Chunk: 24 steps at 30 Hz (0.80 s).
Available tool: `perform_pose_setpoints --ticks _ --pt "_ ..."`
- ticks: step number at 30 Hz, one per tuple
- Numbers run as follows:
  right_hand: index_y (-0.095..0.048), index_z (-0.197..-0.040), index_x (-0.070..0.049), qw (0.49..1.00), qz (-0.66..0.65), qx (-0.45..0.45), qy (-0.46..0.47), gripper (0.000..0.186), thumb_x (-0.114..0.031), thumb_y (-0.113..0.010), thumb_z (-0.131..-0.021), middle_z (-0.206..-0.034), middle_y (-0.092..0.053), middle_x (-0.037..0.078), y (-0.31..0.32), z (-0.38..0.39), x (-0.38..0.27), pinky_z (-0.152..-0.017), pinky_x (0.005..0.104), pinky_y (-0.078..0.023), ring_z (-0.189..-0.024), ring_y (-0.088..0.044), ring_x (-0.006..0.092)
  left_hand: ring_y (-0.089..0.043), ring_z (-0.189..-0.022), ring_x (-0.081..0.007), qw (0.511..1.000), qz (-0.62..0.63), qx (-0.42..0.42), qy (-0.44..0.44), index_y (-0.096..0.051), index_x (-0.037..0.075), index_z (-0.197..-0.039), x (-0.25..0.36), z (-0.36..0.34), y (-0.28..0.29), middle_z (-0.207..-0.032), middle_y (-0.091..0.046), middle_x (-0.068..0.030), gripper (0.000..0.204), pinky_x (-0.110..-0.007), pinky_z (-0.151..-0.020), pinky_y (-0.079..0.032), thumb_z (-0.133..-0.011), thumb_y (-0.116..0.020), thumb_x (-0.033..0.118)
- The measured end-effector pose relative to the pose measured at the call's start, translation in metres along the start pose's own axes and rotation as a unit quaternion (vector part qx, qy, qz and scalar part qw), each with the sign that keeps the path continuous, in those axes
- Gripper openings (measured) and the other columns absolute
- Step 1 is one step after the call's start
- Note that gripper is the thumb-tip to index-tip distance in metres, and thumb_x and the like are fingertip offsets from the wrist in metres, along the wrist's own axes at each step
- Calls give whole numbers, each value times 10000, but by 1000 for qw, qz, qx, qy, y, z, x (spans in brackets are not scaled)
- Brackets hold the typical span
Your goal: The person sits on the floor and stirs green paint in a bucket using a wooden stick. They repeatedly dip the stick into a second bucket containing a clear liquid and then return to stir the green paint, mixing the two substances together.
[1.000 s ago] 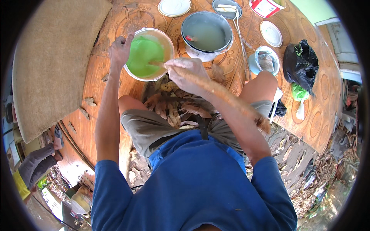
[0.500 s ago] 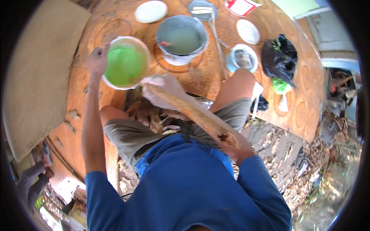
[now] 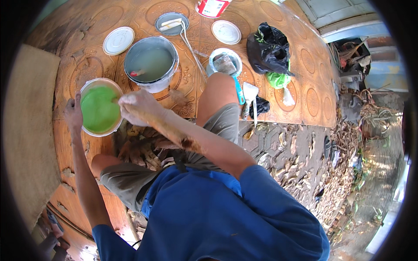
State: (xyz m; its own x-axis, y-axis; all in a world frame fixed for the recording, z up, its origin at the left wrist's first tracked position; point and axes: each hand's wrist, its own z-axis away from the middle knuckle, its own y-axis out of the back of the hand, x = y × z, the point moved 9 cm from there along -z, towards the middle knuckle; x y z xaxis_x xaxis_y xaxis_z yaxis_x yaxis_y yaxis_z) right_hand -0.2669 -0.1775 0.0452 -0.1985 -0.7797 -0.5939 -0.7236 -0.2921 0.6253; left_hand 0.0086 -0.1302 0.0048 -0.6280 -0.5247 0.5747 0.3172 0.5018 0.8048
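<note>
My left hand [image 3: 74, 112] is closed on the left rim of a white bucket [image 3: 120, 89], its thumb over the edge. Bright green paint [image 3: 98, 108] fills the inside. In my right hand [image 3: 140, 108], the fingers are wrapped round a rough wooden stick [image 3: 167, 128]. The stick's front end reaches over the bucket's right rim to the paint; its broken back end lies along my right forearm. Whether the tip is under the surface I cannot tell.
Beyond the paint stands a larger bucket [image 3: 153, 61] of cloudy water. A small pail [image 3: 230, 57], black plastic bag [image 3: 269, 48], scraper [image 3: 249, 92], white lid [image 3: 118, 41] and red-and-white tub [image 3: 212, 8] are around it on orange tiles. A board [image 3: 30, 130] leans at left; dry leaves [image 3: 283, 161] litter the ground.
The view has swung to the right, so everything sits further left. The bucket now looks more level, and the stick has shifted with my right hand against its rim.
</note>
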Motion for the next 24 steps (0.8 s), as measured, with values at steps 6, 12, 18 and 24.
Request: perform_pose_setpoints --ticks 6,12,18,24 --pt "-631 -640 -58 996 -87 33 5 67 -104 -599 -676 -634 -618 96 0 7 -31 -569 374 -517 -593 -624 282 -399 -539 -186 999 3 1 -32 -483 -25 -628 3 -4 2 -560 -426 -105 601 -381 -520 -349 -869 -541 522" --pt "-635 -703 -49 984 -169 56 -33 68 -101 -590 -699 -692 -638 114 11 -20 -10 -564 381 -516 -587 -618 299 -407 -537 -187 1000 4 12 -27 -488 -18 -617 -1 1 8 -546 -438 -98 601 -384 -517 -352 -874 -531 524" --pt "-634 -745 -46 999 -22 25 -22 68 -80 -584 -715 -667 -620 137 -1 7 -9 -595 390 -514 -643 -627 310 -420 -541 -192 999 29 -3 -36 -497 -13 -631 3 -3 -1 -557 -449 -100 578 -386 -523 -362 -875 -541 510" --pt "-631 -735 -47 990 -138 22 -17 63 -88 -591 -711 -698 -625 113 -6 5 -34 -558 381 -496 -618 -609 310 -425 -550 -193 999 32 1 -42 -501 -18 -660 -7 -6 -3 -567 -449 -102 552 -388 -523 -364 -884 -542 484"
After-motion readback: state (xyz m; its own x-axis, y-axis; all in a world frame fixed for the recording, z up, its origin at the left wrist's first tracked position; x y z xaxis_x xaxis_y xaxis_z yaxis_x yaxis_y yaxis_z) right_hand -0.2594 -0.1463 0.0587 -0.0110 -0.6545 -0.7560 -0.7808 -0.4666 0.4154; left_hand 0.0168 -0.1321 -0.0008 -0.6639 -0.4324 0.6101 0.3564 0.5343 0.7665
